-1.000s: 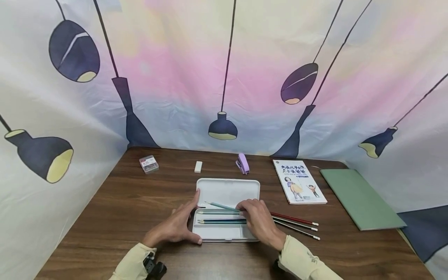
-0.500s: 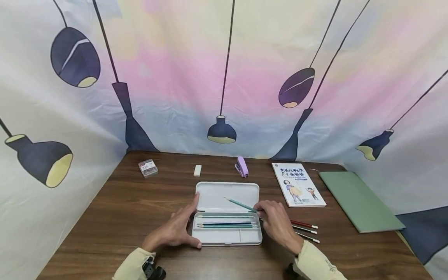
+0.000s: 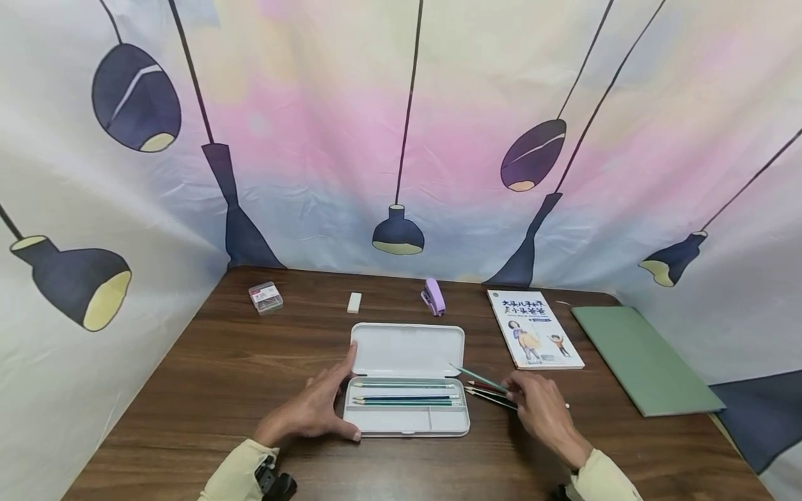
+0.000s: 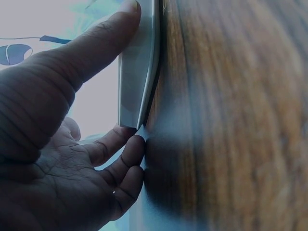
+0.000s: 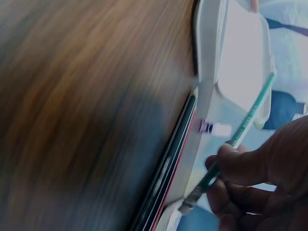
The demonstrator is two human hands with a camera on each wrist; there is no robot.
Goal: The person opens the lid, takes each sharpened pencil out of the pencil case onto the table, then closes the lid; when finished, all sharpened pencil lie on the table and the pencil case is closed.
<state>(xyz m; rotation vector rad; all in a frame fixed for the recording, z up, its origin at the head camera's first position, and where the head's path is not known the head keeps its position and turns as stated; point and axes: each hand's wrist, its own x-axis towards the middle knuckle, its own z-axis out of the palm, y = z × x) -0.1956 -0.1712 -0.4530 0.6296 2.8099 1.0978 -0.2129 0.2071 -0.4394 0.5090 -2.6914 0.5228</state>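
A white pencil case (image 3: 407, 348) lies open in the middle of the table. Several green and dark pencils (image 3: 404, 400) rest in its tray. My left hand (image 3: 313, 407) spreads along the case's left side, its thumb at the front corner and index finger by the lid. In the left wrist view the thumb (image 4: 96, 45) lies straight against the case wall. Right of the case, my right hand (image 3: 541, 414) pinches a green pencil (image 5: 250, 115) near its eraser end, the point slanting up toward the lid. Beneath it, several loose pencils (image 3: 491, 398) lie on the table, partly hidden by that hand.
Along the back stand a small clear box (image 3: 266, 298), a white eraser (image 3: 354, 303) and a purple stapler (image 3: 434, 298). To the right lie a picture book (image 3: 535, 330) and a green folder (image 3: 648, 360). A printed cloth (image 3: 313, 139) hangs behind the wooden table (image 3: 238, 376).
My right hand has carried the green pencil rightward from over the case to above the loose pencils. My left hand has stayed at the case.
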